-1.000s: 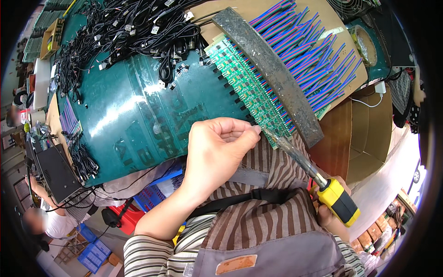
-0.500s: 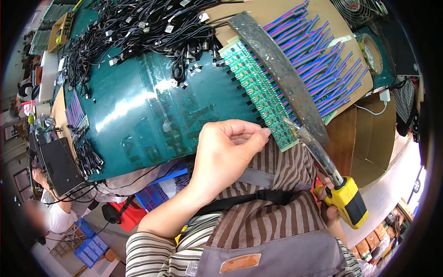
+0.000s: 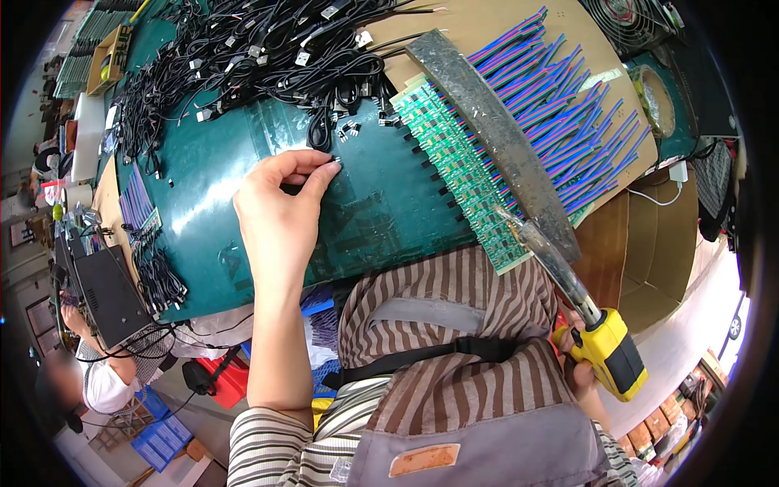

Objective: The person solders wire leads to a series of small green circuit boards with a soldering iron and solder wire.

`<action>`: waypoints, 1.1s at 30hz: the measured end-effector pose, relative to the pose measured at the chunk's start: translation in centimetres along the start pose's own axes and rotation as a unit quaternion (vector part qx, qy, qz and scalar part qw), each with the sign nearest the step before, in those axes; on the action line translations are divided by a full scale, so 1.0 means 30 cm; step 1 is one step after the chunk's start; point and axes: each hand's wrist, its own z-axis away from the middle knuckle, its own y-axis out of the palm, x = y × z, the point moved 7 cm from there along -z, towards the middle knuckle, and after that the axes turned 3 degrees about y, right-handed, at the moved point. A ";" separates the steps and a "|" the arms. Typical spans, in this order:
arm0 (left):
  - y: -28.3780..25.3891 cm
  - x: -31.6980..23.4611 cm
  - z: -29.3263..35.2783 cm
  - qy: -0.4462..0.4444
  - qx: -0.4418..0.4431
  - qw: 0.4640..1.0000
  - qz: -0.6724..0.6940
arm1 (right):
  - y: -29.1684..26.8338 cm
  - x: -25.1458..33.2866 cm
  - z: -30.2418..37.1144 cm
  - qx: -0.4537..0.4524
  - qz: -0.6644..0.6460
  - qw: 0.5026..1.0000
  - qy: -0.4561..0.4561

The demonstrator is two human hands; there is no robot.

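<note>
My left hand [image 3: 280,207] is over the green mat, thumb and forefinger pinched together at a tiny piece too small to name. Just beyond the fingertips lie several small black-and-silver connectors [image 3: 349,130]. In my right hand [image 3: 574,357], at the lower right, is a yellow-and-black soldering gun [image 3: 613,353]. Its tip rests at or close to the near end of a green circuit board panel [image 3: 454,174]; I cannot tell whether they touch. A dark metal bar [image 3: 503,138] lies across the panel and the blue, red and green wires [image 3: 560,122]. Black connectors line the panel's left edge.
Black cables [image 3: 268,57] with plugs are heaped at the back of the green mat [image 3: 219,243]. A black box [image 3: 109,288] stands at the left, near another person at work. At the right are a cardboard box [image 3: 661,252], a tape roll [image 3: 653,101] and a fan [image 3: 625,20].
My left hand has moved left and away from me, from the panel's near end to the loose connectors. My right hand and the soldering gun have stayed almost still.
</note>
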 end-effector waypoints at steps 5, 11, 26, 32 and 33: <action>0.018 -0.043 0.016 0.064 0.027 0.998 -0.004 | 0.002 -0.009 -0.004 0.010 0.020 0.998 0.060; 0.174 -0.127 0.230 -0.088 0.267 0.902 0.327 | -0.004 -0.007 0.000 0.037 0.016 0.998 0.050; 0.304 -0.148 0.360 -0.257 0.266 0.798 0.476 | 0.000 0.009 -0.002 0.041 0.027 0.997 0.055; 0.296 -0.148 0.362 -0.236 0.235 0.801 0.497 | -0.007 -0.010 0.016 0.040 0.029 0.996 0.072; 0.295 -0.147 0.360 -0.236 0.236 0.801 0.497 | -0.007 -0.011 0.017 0.040 0.030 0.996 0.073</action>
